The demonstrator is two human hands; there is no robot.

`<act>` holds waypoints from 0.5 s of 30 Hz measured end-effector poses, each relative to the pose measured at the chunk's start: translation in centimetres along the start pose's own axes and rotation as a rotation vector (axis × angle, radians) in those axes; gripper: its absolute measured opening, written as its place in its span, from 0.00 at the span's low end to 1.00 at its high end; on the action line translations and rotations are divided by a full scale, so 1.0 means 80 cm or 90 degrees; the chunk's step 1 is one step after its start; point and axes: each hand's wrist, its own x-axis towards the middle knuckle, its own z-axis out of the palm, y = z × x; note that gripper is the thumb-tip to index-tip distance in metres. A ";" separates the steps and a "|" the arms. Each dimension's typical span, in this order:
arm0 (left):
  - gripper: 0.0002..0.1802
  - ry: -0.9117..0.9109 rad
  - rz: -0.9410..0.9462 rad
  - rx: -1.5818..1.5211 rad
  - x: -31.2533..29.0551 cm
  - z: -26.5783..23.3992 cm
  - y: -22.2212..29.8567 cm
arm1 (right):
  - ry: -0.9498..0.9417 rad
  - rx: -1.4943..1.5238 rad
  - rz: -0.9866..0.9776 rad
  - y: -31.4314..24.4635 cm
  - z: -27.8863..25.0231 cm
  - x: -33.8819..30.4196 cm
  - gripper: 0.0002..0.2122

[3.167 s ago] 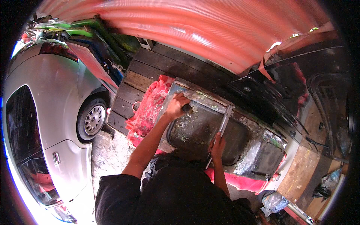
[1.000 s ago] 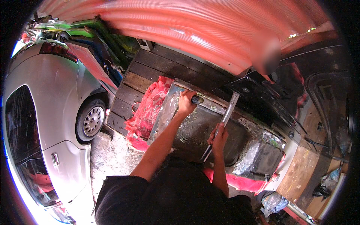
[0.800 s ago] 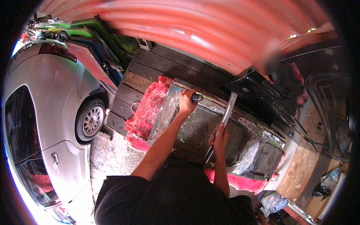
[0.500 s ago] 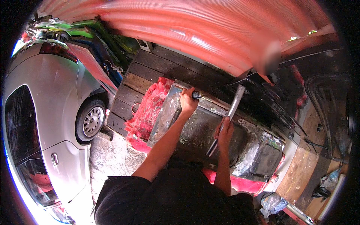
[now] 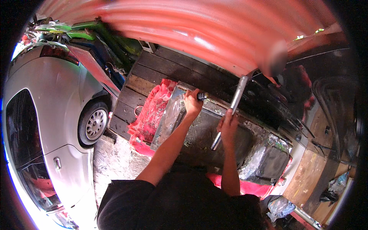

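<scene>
My left hand (image 5: 193, 102) is closed around a dark, short tool handle (image 5: 202, 96) with a yellowish ring; the rest of the tool is hidden by my fist. It rests by the far edge of a worn, dark metal car panel (image 5: 214, 132) with scraped silver patches. My right hand (image 5: 228, 125) grips a long silver metal bar (image 5: 238, 93), held slanting above the panel, its upper end pointing away to the right. Beneath the panel lies a red patterned cloth (image 5: 153, 105), showing at its left end and near side.
Dark wooden planks (image 5: 151, 63) support the panel. A silver car (image 5: 57, 99) stands at the left. A red corrugated sheet (image 5: 199, 27) hangs across the far side. Black car parts (image 5: 329, 115) and a plastic bag (image 5: 280, 208) are at the right.
My right hand and the metal bar have shifted slightly left and away from me, with the bar's upper end raised. My left hand stays in place on the handle.
</scene>
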 end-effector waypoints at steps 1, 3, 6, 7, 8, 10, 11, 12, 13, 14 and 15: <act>0.15 -0.003 0.001 -0.008 0.000 0.000 0.001 | 0.002 -0.012 0.017 0.011 0.005 0.000 0.19; 0.15 0.019 -0.034 -0.045 0.002 -0.001 0.010 | -0.069 -0.184 0.022 0.072 -0.002 0.019 0.19; 0.15 0.010 -0.052 -0.054 0.007 -0.006 0.004 | -0.099 -0.083 0.160 0.043 0.002 -0.015 0.18; 0.16 -0.001 -0.056 -0.051 0.005 -0.005 0.002 | -0.080 -0.054 0.146 0.043 0.000 -0.012 0.18; 0.16 0.008 -0.006 -0.052 0.008 -0.003 0.001 | -0.057 -0.022 0.132 0.039 -0.001 -0.011 0.18; 0.16 -0.030 -0.005 -0.007 0.001 -0.003 0.000 | -0.034 0.022 0.107 0.027 -0.008 -0.012 0.17; 0.16 -0.052 -0.002 0.014 -0.002 -0.004 0.002 | -0.027 0.041 0.083 0.024 -0.009 -0.010 0.17; 0.16 -0.046 -0.001 0.007 -0.004 -0.005 0.003 | -0.021 0.060 0.058 0.022 -0.012 -0.008 0.18; 0.17 -0.040 0.000 0.000 -0.005 -0.007 0.004 | -0.015 0.078 0.034 0.020 -0.013 -0.007 0.18; 0.17 -0.032 0.001 -0.009 -0.004 -0.008 0.006 | 0.004 0.081 0.064 0.016 -0.008 -0.013 0.19; 0.17 -0.019 0.011 -0.010 -0.004 -0.007 0.005 | -0.035 -0.043 0.002 0.040 -0.005 -0.007 0.19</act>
